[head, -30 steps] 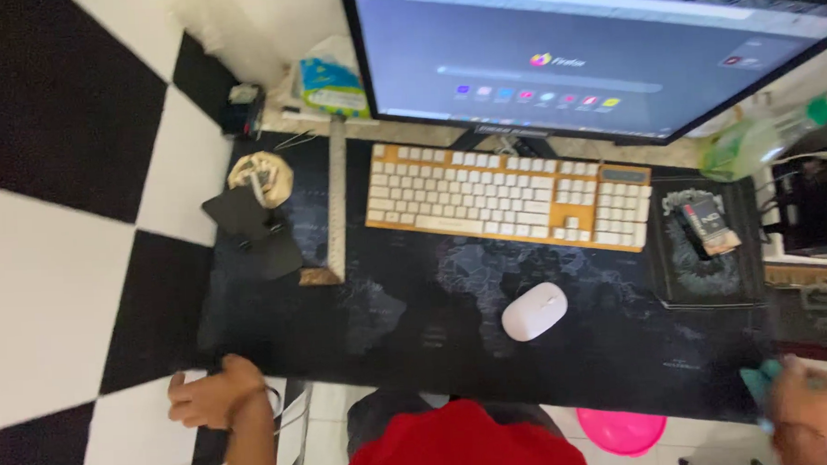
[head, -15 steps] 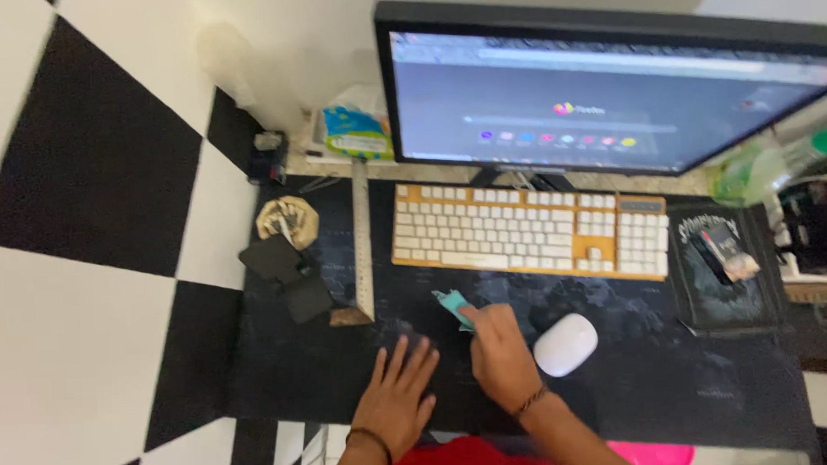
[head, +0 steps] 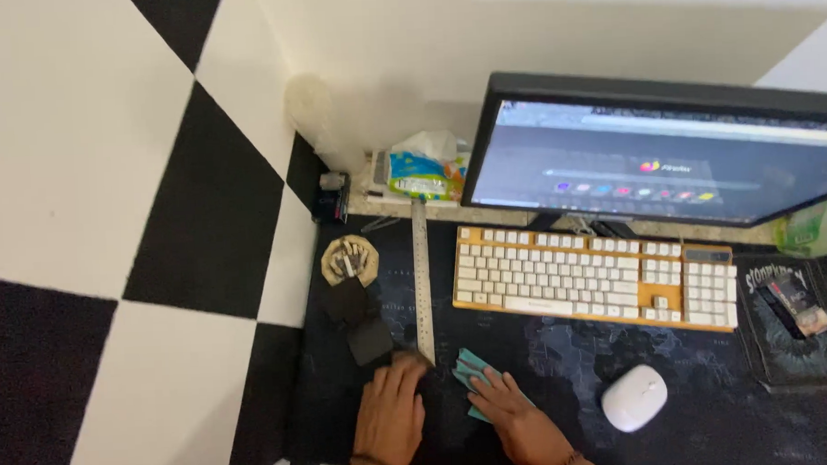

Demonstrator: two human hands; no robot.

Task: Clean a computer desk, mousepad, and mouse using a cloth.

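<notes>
Your monitor [head: 658,151] stands at the back of the dark desk mat [head: 713,405], with the keyboard [head: 594,277] just in front of it. A long ruler [head: 422,278] runs down the mat left of the keyboard. Your left hand [head: 390,417] lies flat and open on the mat, fingertips at the ruler's near end. Your right hand [head: 516,421] presses a teal cloth [head: 471,370] to the mat, fingers spread over it. The white mouse [head: 635,398] sits near, to its right.

Teal cloth [head: 474,379], dark map-print desk mat [head: 713,405], white mouse [head: 635,398], orange/white keyboard [head: 594,277], blk/white checker wall [head: 111,225]
</notes>
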